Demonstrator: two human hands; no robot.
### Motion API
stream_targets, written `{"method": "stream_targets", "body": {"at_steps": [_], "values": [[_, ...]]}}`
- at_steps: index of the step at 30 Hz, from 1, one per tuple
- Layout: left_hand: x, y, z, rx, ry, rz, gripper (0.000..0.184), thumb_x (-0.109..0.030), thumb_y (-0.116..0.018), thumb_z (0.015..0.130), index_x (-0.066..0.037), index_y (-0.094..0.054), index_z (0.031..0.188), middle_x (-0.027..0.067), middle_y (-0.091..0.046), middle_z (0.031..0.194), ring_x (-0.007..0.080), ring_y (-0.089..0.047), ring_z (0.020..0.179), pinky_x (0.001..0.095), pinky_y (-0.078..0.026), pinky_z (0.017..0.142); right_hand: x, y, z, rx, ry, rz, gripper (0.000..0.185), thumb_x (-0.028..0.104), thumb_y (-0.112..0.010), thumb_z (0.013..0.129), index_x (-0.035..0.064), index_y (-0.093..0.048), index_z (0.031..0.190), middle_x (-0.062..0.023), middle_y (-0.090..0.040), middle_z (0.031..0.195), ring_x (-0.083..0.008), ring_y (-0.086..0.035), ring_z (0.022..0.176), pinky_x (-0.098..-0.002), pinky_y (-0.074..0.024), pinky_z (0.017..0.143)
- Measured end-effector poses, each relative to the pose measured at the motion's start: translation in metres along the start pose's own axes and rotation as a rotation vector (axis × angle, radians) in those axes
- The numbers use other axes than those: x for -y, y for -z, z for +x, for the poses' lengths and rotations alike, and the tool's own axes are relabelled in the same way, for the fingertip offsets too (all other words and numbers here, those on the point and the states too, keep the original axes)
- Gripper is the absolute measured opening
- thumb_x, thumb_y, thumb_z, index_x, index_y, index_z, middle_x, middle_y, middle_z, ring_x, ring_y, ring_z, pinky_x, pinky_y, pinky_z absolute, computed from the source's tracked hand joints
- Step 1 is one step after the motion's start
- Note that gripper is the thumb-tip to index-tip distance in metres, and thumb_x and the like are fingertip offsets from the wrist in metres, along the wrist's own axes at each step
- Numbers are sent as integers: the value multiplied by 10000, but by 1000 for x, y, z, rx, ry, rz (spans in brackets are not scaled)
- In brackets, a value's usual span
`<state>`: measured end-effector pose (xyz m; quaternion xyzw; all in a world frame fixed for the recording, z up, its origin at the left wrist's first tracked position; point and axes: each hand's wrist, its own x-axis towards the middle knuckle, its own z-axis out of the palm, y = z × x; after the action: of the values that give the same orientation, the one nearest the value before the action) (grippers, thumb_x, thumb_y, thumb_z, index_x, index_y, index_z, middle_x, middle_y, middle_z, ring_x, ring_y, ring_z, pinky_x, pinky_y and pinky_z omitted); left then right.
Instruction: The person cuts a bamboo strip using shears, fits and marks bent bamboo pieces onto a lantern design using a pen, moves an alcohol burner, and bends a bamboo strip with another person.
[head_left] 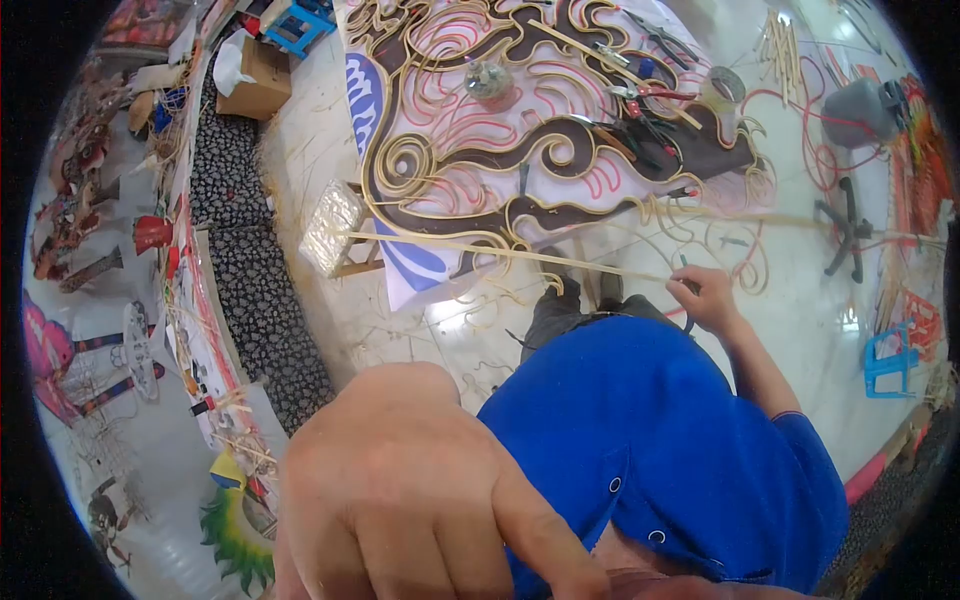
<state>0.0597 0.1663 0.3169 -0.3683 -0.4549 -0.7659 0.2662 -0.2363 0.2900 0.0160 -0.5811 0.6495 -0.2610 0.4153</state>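
Observation:
My left hand (400, 480) looms large right in front of the camera. Its fingers bend downward side by side, their tips are cut off at the lower edge, and whatever they grip is out of sight. My right hand (705, 298) is closed at the end of a long pale bamboo strip (510, 253). A small dark object with a greenish tip also shows at its fingers, too small to name. The strip stretches leftward over the edge of a large patterned sheet (480, 190), which carries curled bamboo outlines, dark bands and pink lines.
On the sheet lie a glass jar (490, 85), a roll of tape (722, 88), red-handled pliers (650, 94) and other tools. A wrapped stool (335, 228) stands left of it, a cardboard box (255, 82) farther back. To the right are a grey tank (862, 112) and a blue stool (890, 362).

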Motion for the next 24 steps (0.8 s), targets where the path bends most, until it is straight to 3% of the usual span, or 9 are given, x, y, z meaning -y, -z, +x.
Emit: {"method": "stream_targets", "body": {"at_steps": [11, 15, 18, 19, 20, 21, 24], "values": [[4, -2, -8, -24, 31, -15, 333, -295, -617, 994, -18, -720, 840, 111, -695, 859, 233, -670, 709, 604, -458, 1006, -2, 0, 3, 28, -32, -12, 214, 233, -739, 849, 27, -733, 908, -114, -704, 758, -202, -643, 626, -336, -488, 598], [16, 3, -25, -214, -85, 21, 372, -317, -559, 1010, -42, -708, 808, 64, -677, 726, 208, -654, 670, 571, -454, 919, 2, 0, 2, 21, 6, -15, 210, 229, -735, 854, 26, -734, 909, -118, -703, 752, -205, -641, 632, -334, -486, 601], [38, 23, -34, -281, -163, -48, 504, -469, -519, 1025, -91, -650, 719, 27, -598, 653, 158, -569, 580, 549, -455, 906, -15, -4, 1, -17, 6, 6, 207, 216, -727, 862, 14, -731, 907, -127, -710, 771, -213, -647, 658, -332, -503, 632], [52, 21, -35, -356, -224, -58, 541, -520, -514, 1021, -111, -627, 685, 14, -573, 630, 144, -540, 548, 543, -453, 901, -18, -4, -6, -31, 69, -139, 204, 208, -719, 868, 7, -729, 904, -136, -715, 787, -220, -664, 686, -335, -514, 653], [64, 27, -23, -293, -307, -90, 545, -547, -543, 995, -112, -636, 680, 1, -587, 628, 151, -547, 552, 490, -480, 891, -27, -6, -7, -38, 155, -266, 202, 200, -711, 874, 1, -727, 900, -144, -720, 803, -227, -682, 713, -339, -526, 673], [62, 28, -15, -237, -385, -113, 552, -574, -573, 969, -112, -645, 676, -13, -600, 626, 158, -555, 555, 437, -507, 882, -23, -15, 8, 111, -83, 93, 154, 169, -710, 866, 19, -744, 882, -147, -725, 808, -217, -710, 776, -354, -549, 736], [27, 13, -16, -320, -354, 40, 553, -569, -576, 969, -107, -644, 673, -8, -600, 624, 162, -555, 554, 435, -508, 866, 56, -78, 26, 246, -44, 241, 204, 222, -691, 872, 30, -706, 940, -144, -702, 869, -225, -687, 829, -365, -533, 774]]}}
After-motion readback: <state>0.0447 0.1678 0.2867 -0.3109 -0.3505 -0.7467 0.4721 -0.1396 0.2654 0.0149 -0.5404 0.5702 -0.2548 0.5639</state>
